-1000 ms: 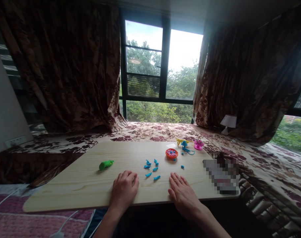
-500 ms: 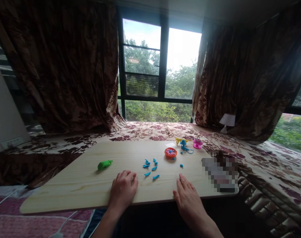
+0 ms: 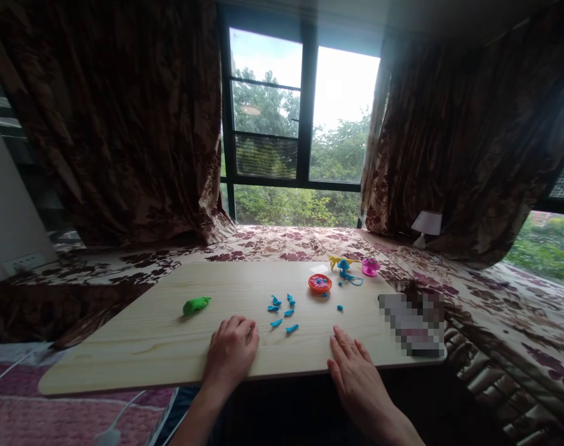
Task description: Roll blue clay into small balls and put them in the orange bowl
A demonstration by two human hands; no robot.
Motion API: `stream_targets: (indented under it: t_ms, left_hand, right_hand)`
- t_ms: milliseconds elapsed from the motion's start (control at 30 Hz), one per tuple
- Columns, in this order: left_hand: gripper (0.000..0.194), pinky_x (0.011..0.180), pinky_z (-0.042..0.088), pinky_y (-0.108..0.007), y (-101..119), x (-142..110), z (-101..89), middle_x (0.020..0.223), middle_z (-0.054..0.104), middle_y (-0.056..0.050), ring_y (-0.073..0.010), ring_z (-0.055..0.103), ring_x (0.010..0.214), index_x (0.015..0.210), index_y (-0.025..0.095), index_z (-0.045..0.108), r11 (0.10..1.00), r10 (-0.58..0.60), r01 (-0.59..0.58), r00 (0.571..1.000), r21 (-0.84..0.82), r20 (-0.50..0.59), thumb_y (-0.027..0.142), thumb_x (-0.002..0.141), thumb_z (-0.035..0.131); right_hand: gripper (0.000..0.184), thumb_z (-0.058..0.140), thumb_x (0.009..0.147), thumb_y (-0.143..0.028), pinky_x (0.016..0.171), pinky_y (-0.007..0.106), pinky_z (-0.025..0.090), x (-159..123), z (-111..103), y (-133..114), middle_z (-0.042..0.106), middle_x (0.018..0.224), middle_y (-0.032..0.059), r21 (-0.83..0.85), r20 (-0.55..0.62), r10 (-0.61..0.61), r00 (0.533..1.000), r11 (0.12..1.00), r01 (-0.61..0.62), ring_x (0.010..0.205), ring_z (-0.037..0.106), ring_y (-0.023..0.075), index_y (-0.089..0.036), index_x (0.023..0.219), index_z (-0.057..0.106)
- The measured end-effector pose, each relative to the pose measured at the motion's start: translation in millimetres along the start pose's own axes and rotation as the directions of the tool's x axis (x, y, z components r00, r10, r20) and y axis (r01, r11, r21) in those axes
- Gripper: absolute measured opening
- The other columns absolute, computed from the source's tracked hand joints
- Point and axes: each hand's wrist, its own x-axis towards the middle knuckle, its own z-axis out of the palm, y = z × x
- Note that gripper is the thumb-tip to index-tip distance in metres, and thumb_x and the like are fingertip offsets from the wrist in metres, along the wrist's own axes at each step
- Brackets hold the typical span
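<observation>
My left hand rests on the table's near side with its fingers curled under; nothing shows in it. Flat on the tabletop near the front edge, my right hand has its fingers stretched out and holds nothing. Beyond and between the hands lie several small blue pieces in a loose group. A single blue bit sits ahead of my right fingertips. Farther back stands an orange bowl with pink and blue balls in it. Left of my left hand lies a bright green object, its kind unclear.
The pale wooden table has a pink footed dish, a blue mushroom-shaped piece and a yellow figure at its far right. A pixelated object lies at the right edge. A white lamp stands behind.
The whole view has shifted very slightly upward on the table. Both hands stay in nearly the same places, and the objects on the table have not moved.
</observation>
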Motion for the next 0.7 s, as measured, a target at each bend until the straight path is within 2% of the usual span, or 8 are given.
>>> stream_targets:
  t_ms: [100,200,300,367,433,500,633,700]
  left_hand:
    - [0.024,0.083,0.035,-0.032,0,-1,0.8,0.096,0.057,-0.002,-0.0194,0.048,0.094,0.09,0.025,0.06,1.0,-0.004,0.004,1.0,0.001,0.01,0.032,0.082,0.039]
    - [0.023,0.082,0.036,-0.031,1,0,-1.6,0.095,0.058,-0.002,-0.0192,0.049,0.093,0.089,0.025,0.061,1.0,0.007,-0.007,1.0,0.002,0.008,0.032,0.081,0.04]
    - [0.023,0.081,0.037,-0.031,2,1,-3.7,0.093,0.059,-0.002,-0.0189,0.049,0.091,0.087,0.024,0.062,1.0,0.017,-0.017,1.0,0.002,-0.007,0.031,0.081,0.041]
    - [0.022,0.081,0.037,-0.031,1,2,-3.4,0.092,0.059,-0.002,-0.0188,0.05,0.09,0.086,0.024,0.062,1.0,0.015,-0.015,1.0,0.002,-0.015,0.031,0.081,0.041]
    - [0.023,0.081,0.037,-0.031,0,1,-2.2,0.093,0.059,-0.002,-0.0188,0.05,0.091,0.087,0.025,0.061,1.0,0.009,-0.009,1.0,0.0,-0.013,0.031,0.081,0.041]
    - [0.023,0.082,0.037,-0.031,0,1,-1.3,0.094,0.058,-0.002,-0.0188,0.049,0.092,0.088,0.025,0.061,1.0,0.004,-0.004,1.0,-0.001,-0.005,0.032,0.081,0.04]
    - [0.023,0.083,0.036,-0.032,1,1,-2.8,0.094,0.058,-0.003,-0.0189,0.049,0.092,0.088,0.025,0.06,1.0,0.002,-0.002,1.0,0.001,0.009,0.032,0.082,0.039]
    - [0.023,0.082,0.037,-0.031,2,0,-4.6,0.093,0.058,-0.002,-0.0187,0.049,0.092,0.087,0.025,0.06,1.0,0.008,-0.008,1.0,0.001,0.01,0.032,0.082,0.039]
  right_hand:
    - [0.046,0.02,0.093,-0.036,0.106,0.035,0.009,1,3,-15,0.022,0.142,0.001,0.095,0.01,-0.101,0.995,0.99,0.1,0.131,0.013,0.0142,-0.021,0.134,0.031]
    - [0.044,0.023,0.092,-0.035,0.105,0.037,0.014,41,5,-17,0.031,0.139,0.0033,0.154,0.014,-0.129,0.992,0.98,0.126,0.13,0.02,0.0158,-0.02,0.132,0.037]
    - [0.044,0.028,0.091,-0.033,0.101,0.039,0.023,85,-1,-5,0.04,0.134,0.0089,0.162,-0.013,-0.112,0.994,0.98,0.112,0.125,0.031,0.0202,-0.015,0.127,0.043]
    - [0.043,0.03,0.09,-0.03,0.1,0.039,0.024,99,-7,-1,0.041,0.133,0.0102,0.169,-0.051,-0.109,0.993,0.979,0.116,0.124,0.032,0.0213,-0.013,0.127,0.043]
    - [0.041,0.032,0.089,-0.026,0.101,0.037,0.022,99,-12,-5,0.04,0.133,0.0081,0.18,-0.1,-0.124,0.987,0.974,0.14,0.125,0.03,0.02,-0.015,0.128,0.042]
    - [0.039,0.036,0.088,-0.023,0.1,0.031,0.024,89,-13,-19,0.044,0.131,0.0035,0.198,-0.131,-0.162,0.978,0.962,0.186,0.121,0.034,0.0169,-0.022,0.126,0.045]
    - [0.029,0.046,0.081,-0.017,0.084,0.023,0.037,74,-8,-49,0.06,0.103,0.0006,0.231,-0.14,-0.205,0.969,0.945,0.233,0.097,0.051,0.0147,-0.027,0.104,0.06]
    - [0.027,0.049,0.077,-0.015,0.076,0.022,0.04,71,-7,-51,0.062,0.09,0.0013,0.235,-0.153,-0.181,0.971,0.948,0.214,0.085,0.055,0.0149,-0.026,0.098,0.062]
